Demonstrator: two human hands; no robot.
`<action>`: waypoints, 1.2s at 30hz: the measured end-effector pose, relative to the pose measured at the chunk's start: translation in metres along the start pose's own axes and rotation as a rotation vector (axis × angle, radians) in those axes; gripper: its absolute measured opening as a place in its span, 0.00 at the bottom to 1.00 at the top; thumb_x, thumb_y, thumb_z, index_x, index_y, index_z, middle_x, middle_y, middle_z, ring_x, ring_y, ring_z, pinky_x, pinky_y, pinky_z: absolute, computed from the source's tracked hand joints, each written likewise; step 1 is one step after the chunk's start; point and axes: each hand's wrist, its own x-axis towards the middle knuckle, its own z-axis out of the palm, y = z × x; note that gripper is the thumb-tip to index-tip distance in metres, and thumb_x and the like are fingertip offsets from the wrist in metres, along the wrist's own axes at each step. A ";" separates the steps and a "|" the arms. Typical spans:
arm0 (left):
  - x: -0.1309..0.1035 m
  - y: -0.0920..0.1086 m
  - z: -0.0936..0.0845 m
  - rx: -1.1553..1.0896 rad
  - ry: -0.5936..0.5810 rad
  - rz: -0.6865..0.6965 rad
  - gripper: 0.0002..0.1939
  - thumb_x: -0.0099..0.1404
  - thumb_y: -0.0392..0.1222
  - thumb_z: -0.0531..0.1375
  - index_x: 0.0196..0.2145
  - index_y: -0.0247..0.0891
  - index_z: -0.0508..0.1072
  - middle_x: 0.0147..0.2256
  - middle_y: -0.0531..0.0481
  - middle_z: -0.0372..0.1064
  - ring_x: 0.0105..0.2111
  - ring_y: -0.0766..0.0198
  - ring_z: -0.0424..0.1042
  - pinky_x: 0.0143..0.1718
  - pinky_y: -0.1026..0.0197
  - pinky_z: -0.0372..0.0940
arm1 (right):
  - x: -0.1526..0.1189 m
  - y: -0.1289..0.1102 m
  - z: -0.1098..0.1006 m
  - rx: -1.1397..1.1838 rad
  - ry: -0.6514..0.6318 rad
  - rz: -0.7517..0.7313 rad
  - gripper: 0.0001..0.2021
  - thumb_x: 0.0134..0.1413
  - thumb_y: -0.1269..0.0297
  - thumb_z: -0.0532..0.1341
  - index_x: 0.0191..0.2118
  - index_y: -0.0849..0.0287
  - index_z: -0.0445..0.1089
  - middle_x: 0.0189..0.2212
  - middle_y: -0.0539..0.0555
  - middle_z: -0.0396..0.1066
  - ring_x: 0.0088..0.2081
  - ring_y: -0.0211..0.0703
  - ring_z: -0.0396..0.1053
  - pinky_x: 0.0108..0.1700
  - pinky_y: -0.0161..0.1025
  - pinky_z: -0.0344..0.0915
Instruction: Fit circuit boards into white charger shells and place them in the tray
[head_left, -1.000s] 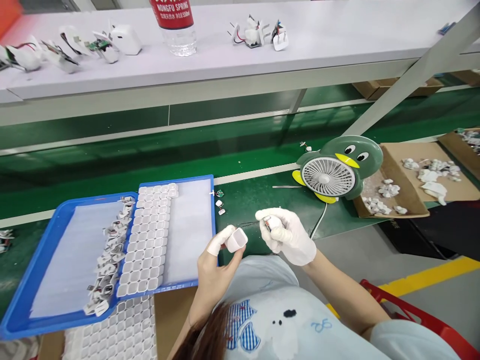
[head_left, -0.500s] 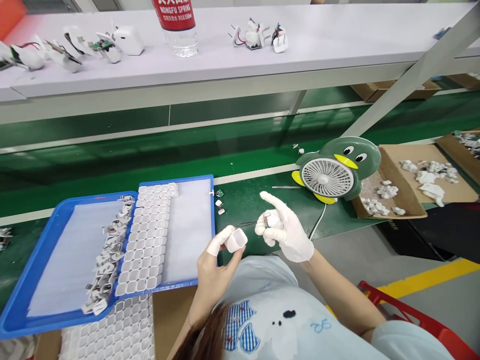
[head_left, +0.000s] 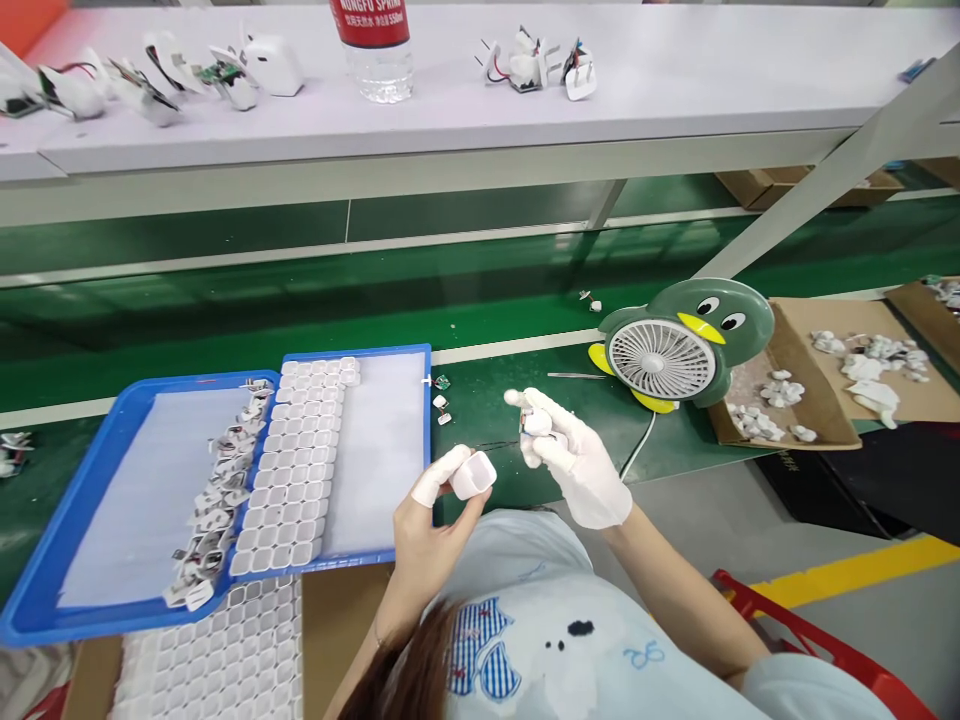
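Pinched in my left hand (head_left: 431,515) is a white plastic charger housing (head_left: 473,475), its hollow open side facing up toward me. A white cot covers the thumb or finger on that hand. My right hand (head_left: 574,460), in a white glove, grips a small white charger core (head_left: 537,421) with a circuit board edge showing. The two pieces are apart, with the core up and to the right of the housing. A blue tray (head_left: 382,440) left of my hands carries rows of white housings (head_left: 296,460). Another blue tray (head_left: 120,500) beside it holds a line of charger cores (head_left: 221,490).
A green penguin-shaped fan (head_left: 660,355) stands right of my hands, its cable (head_left: 637,445) running down. Beyond it sits a cardboard box (head_left: 817,430) with white parts. Loose boards (head_left: 442,383) lie by the tray. A shelf (head_left: 450,115) spans the back, bearing a water bottle (head_left: 379,65).
My right hand has turned the charger core, and its raised index finger has curled down onto it. My left hand keeps the housing in nearly the same place. The view has shifted slightly.
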 end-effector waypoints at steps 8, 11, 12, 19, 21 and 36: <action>0.003 -0.003 0.000 -0.025 -0.029 0.044 0.22 0.59 0.36 0.65 0.51 0.38 0.70 0.44 0.43 0.77 0.41 0.56 0.78 0.42 0.55 0.75 | -0.013 -0.026 -0.001 -0.646 -0.209 -0.264 0.35 0.57 0.72 0.60 0.65 0.47 0.46 0.49 0.57 0.74 0.44 0.42 0.74 0.39 0.39 0.73; 0.005 -0.002 0.000 0.010 -0.031 0.141 0.23 0.58 0.35 0.66 0.52 0.39 0.69 0.44 0.43 0.76 0.39 0.58 0.78 0.40 0.57 0.75 | -0.010 -0.033 0.000 -0.927 -0.356 -0.483 0.36 0.60 0.73 0.57 0.68 0.45 0.39 0.50 0.55 0.74 0.46 0.42 0.74 0.41 0.39 0.73; 0.006 -0.002 0.000 0.019 -0.032 0.175 0.24 0.58 0.34 0.66 0.52 0.39 0.69 0.44 0.44 0.76 0.38 0.59 0.78 0.39 0.58 0.75 | -0.009 -0.034 0.000 -0.998 -0.381 -0.541 0.37 0.61 0.73 0.56 0.68 0.44 0.36 0.49 0.54 0.74 0.44 0.42 0.75 0.40 0.39 0.73; 0.005 -0.006 0.001 0.059 -0.036 0.282 0.27 0.59 0.33 0.65 0.55 0.40 0.66 0.46 0.43 0.75 0.41 0.58 0.77 0.39 0.58 0.75 | -0.003 -0.036 0.005 -1.195 -0.453 -0.648 0.35 0.64 0.71 0.51 0.69 0.49 0.30 0.41 0.53 0.75 0.35 0.41 0.74 0.33 0.38 0.72; 0.004 -0.008 0.001 0.093 -0.026 0.317 0.29 0.59 0.33 0.65 0.57 0.40 0.65 0.46 0.42 0.75 0.41 0.57 0.77 0.40 0.57 0.75 | -0.002 -0.034 0.005 -1.182 -0.480 -0.637 0.35 0.65 0.71 0.50 0.69 0.50 0.29 0.42 0.53 0.74 0.35 0.40 0.74 0.34 0.37 0.72; 0.010 -0.002 0.000 0.143 -0.104 0.414 0.32 0.61 0.31 0.63 0.61 0.40 0.59 0.44 0.42 0.76 0.39 0.58 0.77 0.39 0.59 0.74 | 0.003 -0.041 0.005 -1.192 -0.739 -0.438 0.39 0.62 0.73 0.51 0.69 0.55 0.24 0.47 0.57 0.70 0.45 0.44 0.69 0.46 0.44 0.70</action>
